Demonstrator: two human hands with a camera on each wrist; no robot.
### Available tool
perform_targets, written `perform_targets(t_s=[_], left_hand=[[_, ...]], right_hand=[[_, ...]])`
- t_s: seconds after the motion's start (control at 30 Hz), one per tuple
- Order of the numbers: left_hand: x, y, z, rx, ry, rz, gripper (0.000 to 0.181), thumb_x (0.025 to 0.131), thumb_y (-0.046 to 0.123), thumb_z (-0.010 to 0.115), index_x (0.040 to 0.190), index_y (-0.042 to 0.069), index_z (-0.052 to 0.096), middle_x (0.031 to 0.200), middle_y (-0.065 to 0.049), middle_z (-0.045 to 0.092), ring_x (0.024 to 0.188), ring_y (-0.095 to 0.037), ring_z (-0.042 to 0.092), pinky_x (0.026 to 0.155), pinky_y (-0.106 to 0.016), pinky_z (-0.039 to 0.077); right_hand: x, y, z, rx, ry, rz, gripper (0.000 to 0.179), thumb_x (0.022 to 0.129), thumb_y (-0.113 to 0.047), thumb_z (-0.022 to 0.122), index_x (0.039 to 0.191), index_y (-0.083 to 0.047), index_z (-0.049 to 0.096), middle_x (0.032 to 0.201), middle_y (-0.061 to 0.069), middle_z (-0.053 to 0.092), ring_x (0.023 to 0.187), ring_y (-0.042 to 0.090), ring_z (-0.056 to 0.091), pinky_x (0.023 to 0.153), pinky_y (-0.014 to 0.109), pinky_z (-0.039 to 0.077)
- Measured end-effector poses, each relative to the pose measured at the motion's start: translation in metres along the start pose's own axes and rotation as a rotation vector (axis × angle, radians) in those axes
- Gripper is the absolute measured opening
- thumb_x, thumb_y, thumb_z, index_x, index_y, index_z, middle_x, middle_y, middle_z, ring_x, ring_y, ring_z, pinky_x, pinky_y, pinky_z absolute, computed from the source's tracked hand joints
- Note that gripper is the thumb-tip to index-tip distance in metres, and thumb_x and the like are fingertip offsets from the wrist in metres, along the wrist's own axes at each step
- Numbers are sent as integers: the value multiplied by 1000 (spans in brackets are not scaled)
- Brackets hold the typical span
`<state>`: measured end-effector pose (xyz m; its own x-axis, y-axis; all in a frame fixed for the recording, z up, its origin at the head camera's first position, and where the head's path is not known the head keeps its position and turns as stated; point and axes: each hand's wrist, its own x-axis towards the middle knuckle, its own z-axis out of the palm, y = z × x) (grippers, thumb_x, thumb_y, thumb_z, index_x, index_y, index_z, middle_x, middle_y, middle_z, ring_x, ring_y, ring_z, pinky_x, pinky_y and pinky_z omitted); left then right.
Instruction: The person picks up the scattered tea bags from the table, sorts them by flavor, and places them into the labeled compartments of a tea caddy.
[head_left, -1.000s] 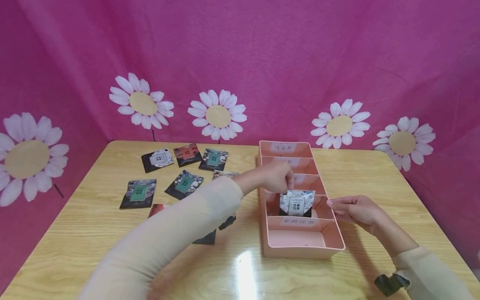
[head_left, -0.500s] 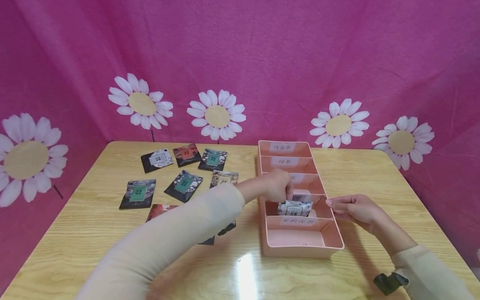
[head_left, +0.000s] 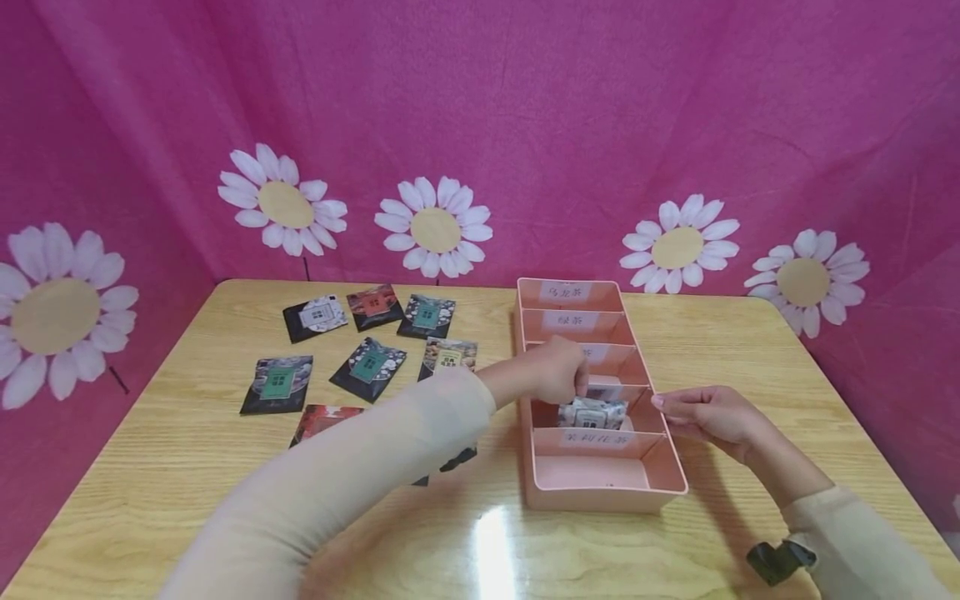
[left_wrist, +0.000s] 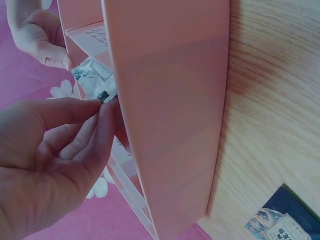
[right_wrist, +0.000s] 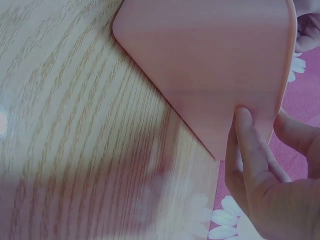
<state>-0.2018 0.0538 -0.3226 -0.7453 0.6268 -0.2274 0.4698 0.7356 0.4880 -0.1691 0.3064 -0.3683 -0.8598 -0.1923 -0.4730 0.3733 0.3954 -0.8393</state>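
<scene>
Head view: beyond left hand [head_left: 551,371] and right hand [head_left: 712,419], flowered pink cloth [head_left: 562,125]; beneath both, wooden desk [head_left: 408,554]; under left hand, pink divided box [head_left: 600,500]; left of left hand, loose packets [head_left: 275,385] flat on desk. With right hand, pinching that box at its side. With left hand, pinching white-blue packet [head_left: 592,414] by a corner, beneath it, in second compartment [head_left: 642,411] from near end.
</scene>
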Motion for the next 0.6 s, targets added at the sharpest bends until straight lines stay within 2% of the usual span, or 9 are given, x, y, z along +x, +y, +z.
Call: perform_targets(t_s=[0.2,0.37,0.6], left_hand=[[2,2,1,-30,22,-13,13,84,-2,66,82,9,72,78,1,63,70,-10,56,55,-15,45],[2,2,2,-67,19,-24,12,85,-1,66,84,9,71,82,-1,65,71,-11,56,56,-16,46],[2,1,1,-42,48,2,10,86,1,66,85,9,72,83,-2,68,71,-11,58,56,-15,48]], right_hand=[[0,0,1,-1,7,-5,53,91,-24,65,124,17,54,94,-10,71,85,0,66,80,24,58],[1,2,1,28,-2,-32,45,92,-19,64,120,15,58,92,-12,70,84,-1,66,79,22,58],[1,2,0,23,11,-11,43,91,-23,65,118,11,62,91,-12,71,84,0,67,79,23,58]])
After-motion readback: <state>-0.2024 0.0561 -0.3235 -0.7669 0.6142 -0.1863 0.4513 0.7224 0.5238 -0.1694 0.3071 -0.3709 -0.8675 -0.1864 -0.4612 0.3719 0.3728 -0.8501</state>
